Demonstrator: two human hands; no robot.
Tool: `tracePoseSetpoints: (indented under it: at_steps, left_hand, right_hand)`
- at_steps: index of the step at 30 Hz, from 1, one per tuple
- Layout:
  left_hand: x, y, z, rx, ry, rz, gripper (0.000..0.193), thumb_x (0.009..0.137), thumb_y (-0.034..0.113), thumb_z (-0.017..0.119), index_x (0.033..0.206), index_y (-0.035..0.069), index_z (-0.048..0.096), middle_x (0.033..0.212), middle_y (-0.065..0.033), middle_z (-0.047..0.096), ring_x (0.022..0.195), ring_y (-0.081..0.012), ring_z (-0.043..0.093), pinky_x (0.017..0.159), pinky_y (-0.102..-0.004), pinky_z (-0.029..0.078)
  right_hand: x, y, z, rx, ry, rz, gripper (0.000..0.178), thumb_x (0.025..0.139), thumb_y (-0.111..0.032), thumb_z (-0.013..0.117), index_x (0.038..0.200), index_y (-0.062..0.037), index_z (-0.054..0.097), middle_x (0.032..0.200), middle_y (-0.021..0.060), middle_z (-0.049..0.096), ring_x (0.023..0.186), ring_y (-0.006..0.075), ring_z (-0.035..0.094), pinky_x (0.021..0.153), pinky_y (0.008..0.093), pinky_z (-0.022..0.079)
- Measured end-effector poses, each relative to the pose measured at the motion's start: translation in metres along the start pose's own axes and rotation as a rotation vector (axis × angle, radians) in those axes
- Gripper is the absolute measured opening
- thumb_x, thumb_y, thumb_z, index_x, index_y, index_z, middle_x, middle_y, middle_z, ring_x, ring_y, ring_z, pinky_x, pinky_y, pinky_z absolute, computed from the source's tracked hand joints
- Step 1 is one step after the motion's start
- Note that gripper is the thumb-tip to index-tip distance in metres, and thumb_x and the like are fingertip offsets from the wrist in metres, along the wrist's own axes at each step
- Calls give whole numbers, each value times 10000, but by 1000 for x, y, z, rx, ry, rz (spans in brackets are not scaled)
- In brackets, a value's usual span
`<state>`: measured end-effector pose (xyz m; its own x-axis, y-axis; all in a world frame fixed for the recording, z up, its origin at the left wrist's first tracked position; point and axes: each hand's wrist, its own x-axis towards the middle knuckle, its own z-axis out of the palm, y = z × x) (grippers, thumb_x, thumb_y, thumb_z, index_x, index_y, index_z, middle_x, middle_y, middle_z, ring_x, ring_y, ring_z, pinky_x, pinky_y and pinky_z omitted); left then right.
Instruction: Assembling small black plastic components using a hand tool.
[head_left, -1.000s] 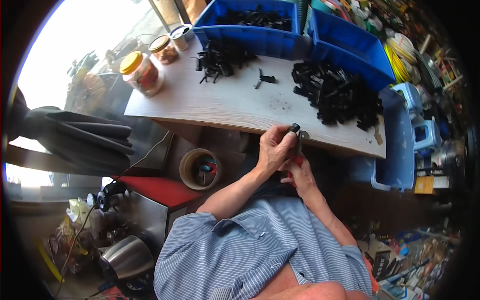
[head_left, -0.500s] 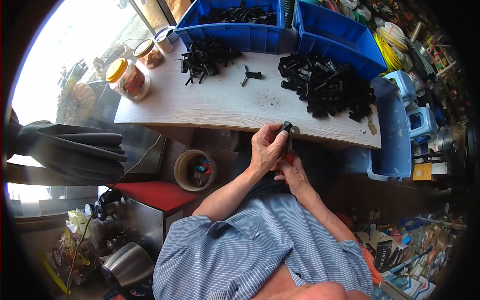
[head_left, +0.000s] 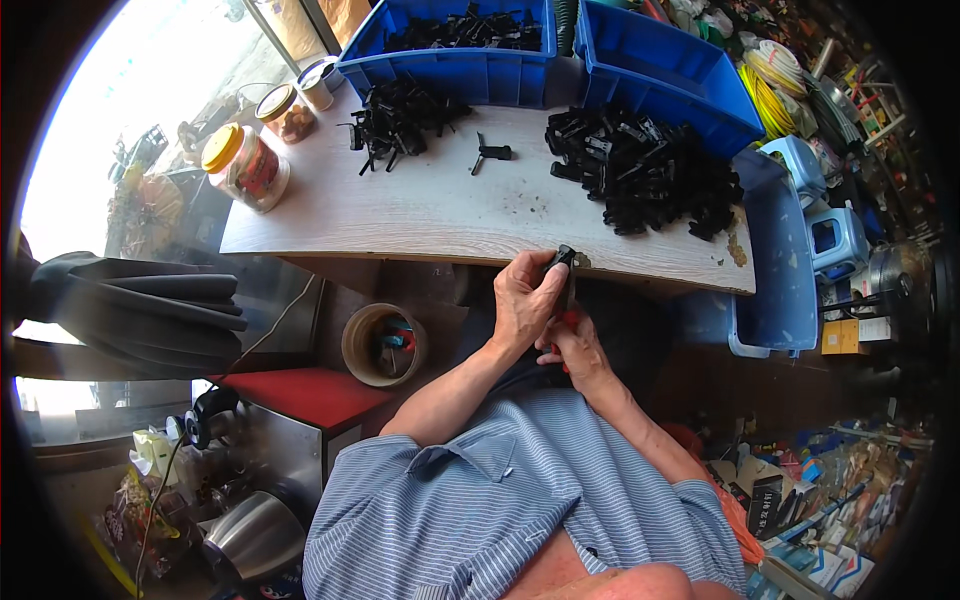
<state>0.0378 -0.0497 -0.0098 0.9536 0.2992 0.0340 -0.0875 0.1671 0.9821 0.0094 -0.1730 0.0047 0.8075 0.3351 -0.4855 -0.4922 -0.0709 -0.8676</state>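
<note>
At the table's front edge, my left hand (head_left: 520, 300) pinches a small black plastic part (head_left: 566, 254) between thumb and fingers. Just below it, my right hand (head_left: 582, 352) is closed round red-handled pliers (head_left: 571, 319). Their narrow metal end points up to the underside of the part; where the two meet is hidden by my left thumb. A single black piece with thin arms (head_left: 496, 153) lies apart on the white table (head_left: 400, 215). Black parts form a loose pile (head_left: 395, 125) at the left and a larger pile (head_left: 640, 165) at the right.
Behind the piles stand a blue bin (head_left: 450, 80) holding black parts and another blue bin (head_left: 670, 95). Jars (head_left: 245, 170) line the table's left side. Below are a round bucket (head_left: 350, 350) and a red-topped cabinet (head_left: 300, 400). A large blue tub (head_left: 775, 290) stands at the right.
The whole view has shifted slightly, so everything sits a little further left. Both hands keep their grips on the black part and the pliers, with barely any movement.
</note>
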Motion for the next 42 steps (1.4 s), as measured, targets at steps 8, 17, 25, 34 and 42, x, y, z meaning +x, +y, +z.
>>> tracePoseSetpoints:
  at_steps: [8, 17, 25, 34, 42]
  left_hand:
    - [2, -3, -1, 37, -21, 5, 211, 930, 86, 681, 1090, -41, 629, 830, -20, 668, 724, -42, 585, 652, -208, 511]
    - [0, -9, 0, 76, -35, 43, 196, 919, 47, 685, 1083, -47, 631, 874, -14, 672, 768, -42, 589, 696, -203, 508]
    - [1, -12, 1, 145, -53, 25, 178, 918, 48, 687, 1062, -48, 642, 892, -16, 673, 790, -42, 583, 704, -198, 493]
    - [7, 26, 14, 347, -53, 173, 190, 904, 102, 691, 1009, -50, 645, 789, -31, 672, 707, -56, 583, 637, -226, 494]
    - [100, 33, 69, 159, -224, 252, 212, 914, 127, 677, 1010, -51, 614, 763, -64, 654, 667, -96, 610, 591, -236, 501]
  right_hand:
    - [-2, -2, 0, -10, 14, -17, 342, 880, -283, 529, 1139, -63, 490, 854, 50, 573, 784, 132, 616, 656, 314, 572]
    - [5, 15, -1, 65, 3, -44, 229, 887, -217, 521, 1013, -27, 528, 716, 42, 548, 607, 116, 567, 573, 322, 581]
    - [12, 29, -4, 116, 61, 19, 227, 889, -224, 547, 781, -26, 570, 615, 44, 534, 520, 125, 552, 546, 331, 579]
    - [5, 23, -14, 254, 79, -28, 239, 887, -252, 579, 1041, -73, 543, 717, 24, 555, 635, 116, 603, 523, 288, 540]
    - [5, 23, -24, 344, 154, -32, 173, 818, -193, 582, 949, -91, 531, 689, 28, 544, 637, 154, 619, 557, 381, 592]
